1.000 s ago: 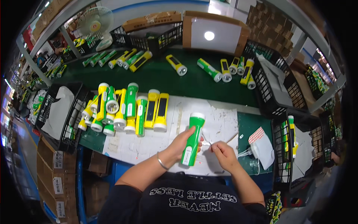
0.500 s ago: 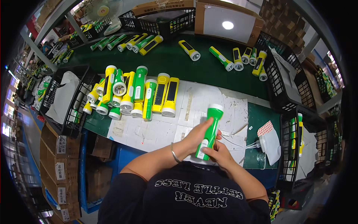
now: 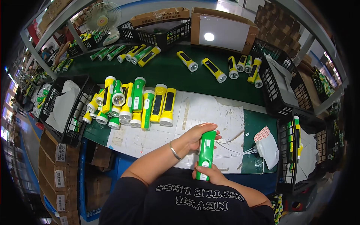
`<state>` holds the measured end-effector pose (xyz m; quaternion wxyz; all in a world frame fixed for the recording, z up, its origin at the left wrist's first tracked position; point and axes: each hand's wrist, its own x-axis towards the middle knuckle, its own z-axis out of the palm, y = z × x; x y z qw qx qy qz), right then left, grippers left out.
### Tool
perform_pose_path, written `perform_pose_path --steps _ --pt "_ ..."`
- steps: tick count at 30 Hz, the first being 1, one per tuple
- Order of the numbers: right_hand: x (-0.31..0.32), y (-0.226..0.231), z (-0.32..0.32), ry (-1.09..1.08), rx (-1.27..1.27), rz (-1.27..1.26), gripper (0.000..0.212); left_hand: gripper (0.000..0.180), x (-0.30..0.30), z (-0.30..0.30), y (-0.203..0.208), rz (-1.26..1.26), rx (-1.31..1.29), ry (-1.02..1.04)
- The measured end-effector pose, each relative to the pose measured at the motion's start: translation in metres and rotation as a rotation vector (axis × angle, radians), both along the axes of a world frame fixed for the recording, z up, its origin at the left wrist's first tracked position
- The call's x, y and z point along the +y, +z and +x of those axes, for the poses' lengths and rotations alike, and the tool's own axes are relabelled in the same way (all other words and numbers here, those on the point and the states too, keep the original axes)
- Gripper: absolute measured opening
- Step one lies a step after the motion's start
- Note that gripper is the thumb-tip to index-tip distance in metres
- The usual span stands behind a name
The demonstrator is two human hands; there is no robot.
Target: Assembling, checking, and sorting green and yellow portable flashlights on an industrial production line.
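Note:
A green flashlight (image 3: 206, 152) is held in front of my chest, its head pointing away from me. My left hand (image 3: 198, 135) wraps round its head end, the thumb over the top, hiding the lens. My right hand (image 3: 210, 174) grips the tail end, its thumb by the white switch panel. Left of my hands, a pile of green and yellow flashlights (image 3: 127, 101) lies at the far edge of a white work sheet (image 3: 187, 120). Several of these have dark panels along the body.
Across the green surface (image 3: 157, 77), more flashlights (image 3: 213, 70) lie in groups. Black crates (image 3: 67, 108) stand at left, right and back. A cardboard box (image 3: 228, 30) with a white sheet carries a bright light spot. White cables and a white pouch (image 3: 267, 147) lie at right.
My left hand has shifted from the flashlight's body to its head, and the flashlight has come lower and closer. A single flashlight at far right now shows a yellow, dark-panelled side instead of green.

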<state>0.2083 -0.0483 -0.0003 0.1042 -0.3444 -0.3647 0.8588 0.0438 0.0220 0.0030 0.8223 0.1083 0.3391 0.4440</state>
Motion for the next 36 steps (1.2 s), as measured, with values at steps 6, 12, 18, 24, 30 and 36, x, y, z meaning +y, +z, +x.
perform_pose_path --steps 6,12,18,24,30,36 --pt "-0.003 -0.014 -0.002 -0.002 -0.220 0.299 0.022 0.036 -0.002 0.006 -0.004 0.148 0.248 0.019" --pt "-0.002 -0.004 0.002 0.001 -0.060 0.185 0.019 0.042 -0.004 0.002 -0.008 0.068 -0.072 -0.051" --pt "0.004 -0.007 0.000 -0.146 0.031 0.141 0.016 0.044 -0.023 0.013 -0.010 0.121 -0.173 -0.064" --pt "0.030 0.012 0.003 -0.094 -0.120 0.197 0.030 0.031 -0.029 0.009 -0.009 0.153 0.115 0.149" --pt "0.058 0.034 0.018 -0.050 -0.450 1.458 0.017 0.031 -0.023 -0.007 0.007 0.176 0.209 0.161" --pt "0.056 0.048 0.001 0.162 -0.658 1.979 0.012 0.030 -0.028 0.000 -0.004 0.376 0.438 0.120"
